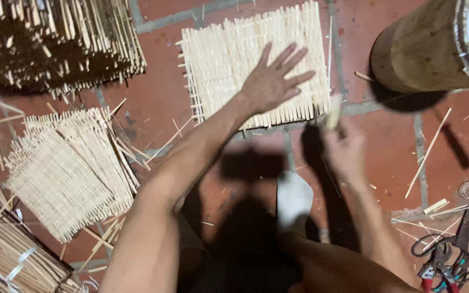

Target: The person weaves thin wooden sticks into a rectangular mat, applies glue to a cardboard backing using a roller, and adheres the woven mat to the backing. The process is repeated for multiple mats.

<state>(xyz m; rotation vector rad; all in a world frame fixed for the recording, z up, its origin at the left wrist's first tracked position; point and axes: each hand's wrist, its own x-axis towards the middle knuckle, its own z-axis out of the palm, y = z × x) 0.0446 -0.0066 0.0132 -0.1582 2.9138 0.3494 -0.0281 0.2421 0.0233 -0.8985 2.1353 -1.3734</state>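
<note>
Bare knees and forearms fill the bottom of the view, above a red tiled floor (158, 92). Taking the flat woven bamboo mat (223, 59) at top centre as landmark: far to its left lies a dark stack of finished mats (55, 38), and below that, lower left of the landmark, a smaller fanned pile of pale mats (66, 168) with a tied bundle of bamboo strips (6, 260) at the corner.

The left hand (272, 81) lies palm down on the landmark mat's lower right part, arm stretched forward, fingers spread flat, its grip released and pressing rather than holding.

Just below the mat's right corner, the right hand (346, 149) is blurred, raised off the floor, its grip clenched on a short pale stick (333, 111) that points up to the mat's edge.

Right of the mat stands a brown wooden drum (413, 49); what it holds cannot be told. Far lower right, scissors and pliers (451, 255) lie among loose slivers.
</note>
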